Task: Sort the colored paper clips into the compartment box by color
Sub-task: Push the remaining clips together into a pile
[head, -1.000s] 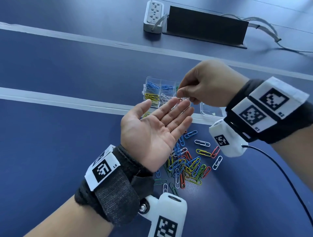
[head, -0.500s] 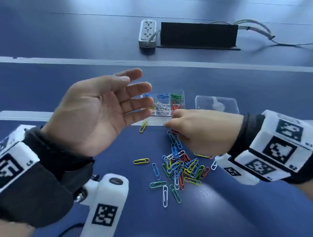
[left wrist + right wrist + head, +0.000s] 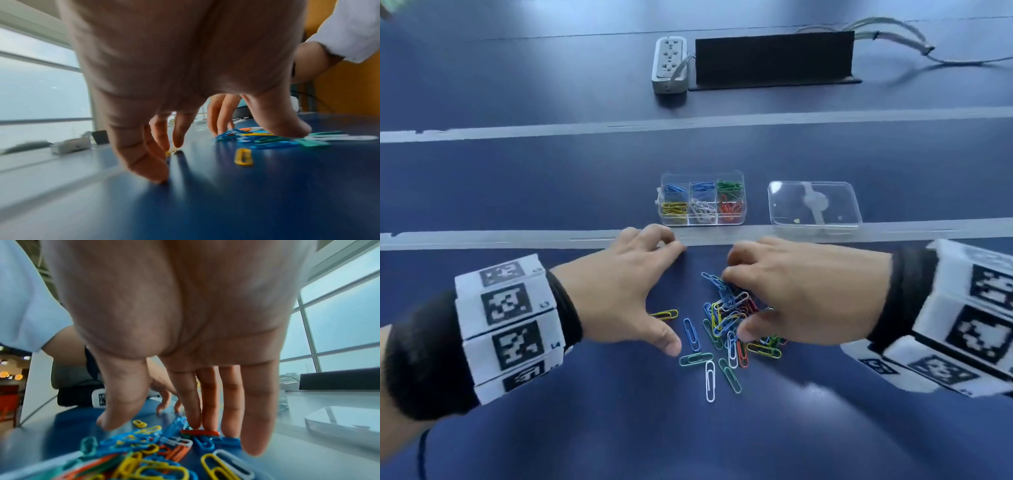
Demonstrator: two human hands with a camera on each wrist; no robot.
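Two hands (image 3: 626,291), one compartment box (image 3: 702,219), one lid (image 3: 813,205), one power strip (image 3: 669,65).

Light: cool, bright daylight from large windows (image 3: 339,321) beyond the hands.
Glare: pale sheen on the glossy dark-blue tabletop (image 3: 808,389) below the right hand.
Blur: wrist views smeared, paper clips soft.
Distortion: edges bowed.

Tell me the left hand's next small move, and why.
Probably pinch the yellow clip under the left hand's fingertips and lift it toward the box. In the left wrist view the fingers already touch down around it, apart from the pile, where the right hand is busy. The box's near-left cell holds yellow clips.
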